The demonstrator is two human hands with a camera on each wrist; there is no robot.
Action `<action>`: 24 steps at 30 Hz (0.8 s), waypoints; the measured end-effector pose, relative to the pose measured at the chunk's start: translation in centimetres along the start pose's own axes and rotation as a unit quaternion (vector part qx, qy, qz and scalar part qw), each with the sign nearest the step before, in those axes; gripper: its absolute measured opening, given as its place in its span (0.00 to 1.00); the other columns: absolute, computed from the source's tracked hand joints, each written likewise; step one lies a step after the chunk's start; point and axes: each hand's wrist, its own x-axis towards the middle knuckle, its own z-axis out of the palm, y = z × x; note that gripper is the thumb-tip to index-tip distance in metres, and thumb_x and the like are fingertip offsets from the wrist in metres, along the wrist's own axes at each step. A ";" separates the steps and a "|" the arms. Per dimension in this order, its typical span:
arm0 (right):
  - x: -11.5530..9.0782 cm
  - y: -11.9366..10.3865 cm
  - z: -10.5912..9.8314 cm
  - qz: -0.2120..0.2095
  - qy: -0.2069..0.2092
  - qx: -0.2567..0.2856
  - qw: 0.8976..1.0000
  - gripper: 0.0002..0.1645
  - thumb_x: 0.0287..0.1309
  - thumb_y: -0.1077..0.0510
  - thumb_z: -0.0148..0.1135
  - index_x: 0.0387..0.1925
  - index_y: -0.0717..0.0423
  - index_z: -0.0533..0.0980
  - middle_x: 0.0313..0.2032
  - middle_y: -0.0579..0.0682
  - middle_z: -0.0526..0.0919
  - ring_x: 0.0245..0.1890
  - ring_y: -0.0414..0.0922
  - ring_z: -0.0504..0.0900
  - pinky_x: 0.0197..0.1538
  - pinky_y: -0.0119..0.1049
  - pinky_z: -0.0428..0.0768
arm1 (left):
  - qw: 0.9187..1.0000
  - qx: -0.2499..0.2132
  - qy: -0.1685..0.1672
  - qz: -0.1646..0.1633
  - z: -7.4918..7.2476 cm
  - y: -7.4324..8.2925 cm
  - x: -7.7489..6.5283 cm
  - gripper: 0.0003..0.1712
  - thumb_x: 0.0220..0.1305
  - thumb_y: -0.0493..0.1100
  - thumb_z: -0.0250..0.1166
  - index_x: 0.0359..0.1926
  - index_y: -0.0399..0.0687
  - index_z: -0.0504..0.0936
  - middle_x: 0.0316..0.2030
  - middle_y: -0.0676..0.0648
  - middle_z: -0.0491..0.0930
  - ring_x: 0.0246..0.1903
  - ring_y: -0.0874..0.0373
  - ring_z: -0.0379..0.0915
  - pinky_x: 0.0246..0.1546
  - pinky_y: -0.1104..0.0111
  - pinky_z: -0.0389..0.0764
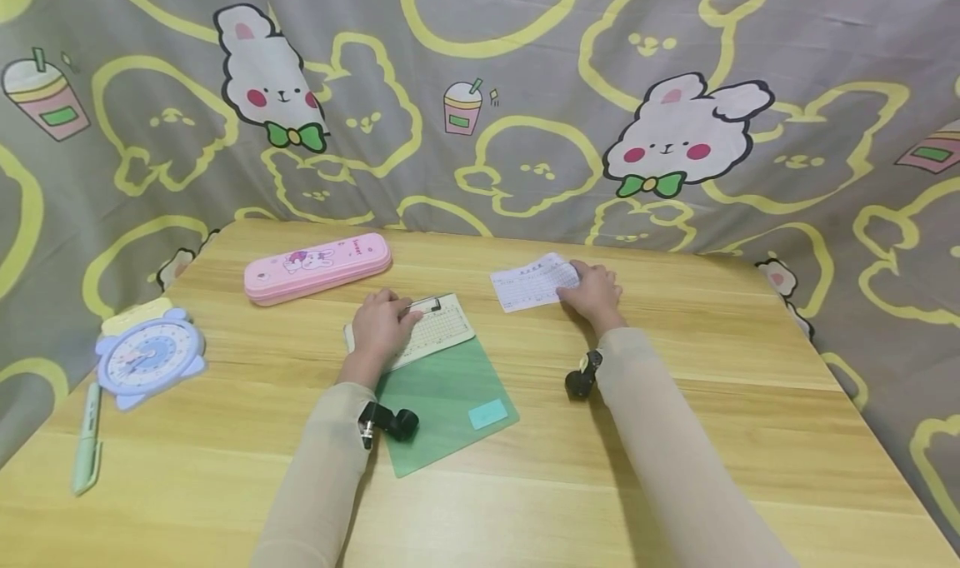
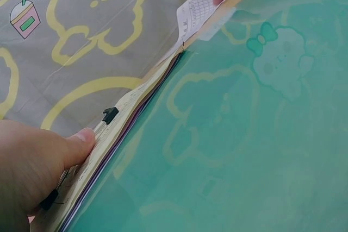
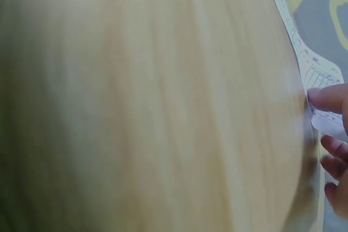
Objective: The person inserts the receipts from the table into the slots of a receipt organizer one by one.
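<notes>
A translucent green clipboard [image 1: 444,406] lies on the table, with small cream gridded sheets [image 1: 438,328] under the metal clip [image 1: 427,306] along its far edge. My left hand [image 1: 381,326] grips the clipboard there; in the left wrist view its thumb [image 2: 81,144] presses at the clip between the black end pieces. To the right, my right hand [image 1: 594,293] pinches the right end of a white printed form [image 1: 531,286], which bends up at that side. Thumb and finger hold the form's edge in the right wrist view, while the other fingers curl below it.
A pink pencil case [image 1: 318,268] lies at the back left. A blue bear-shaped clock [image 1: 150,356], a yellow item [image 1: 137,316] beneath it, and a pale green highlighter [image 1: 88,439] lie near the left edge. A patterned curtain [image 1: 525,93] hangs behind the table [image 1: 720,435].
</notes>
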 end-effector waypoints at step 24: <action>-0.5 0.4 -1.1 0.031 -0.014 0.233 0.972 0.35 0.37 0.76 0.43 0.54 0.63 0.66 0.55 0.60 0.64 0.38 0.51 0.70 0.31 0.34 0.74 | 1.000 -0.008 -0.006 -0.011 0.0 0.1 0.0 0.24 0.58 0.54 0.54 0.50 0.44 0.75 0.40 0.45 0.69 0.39 0.51 0.60 0.38 0.60 0.63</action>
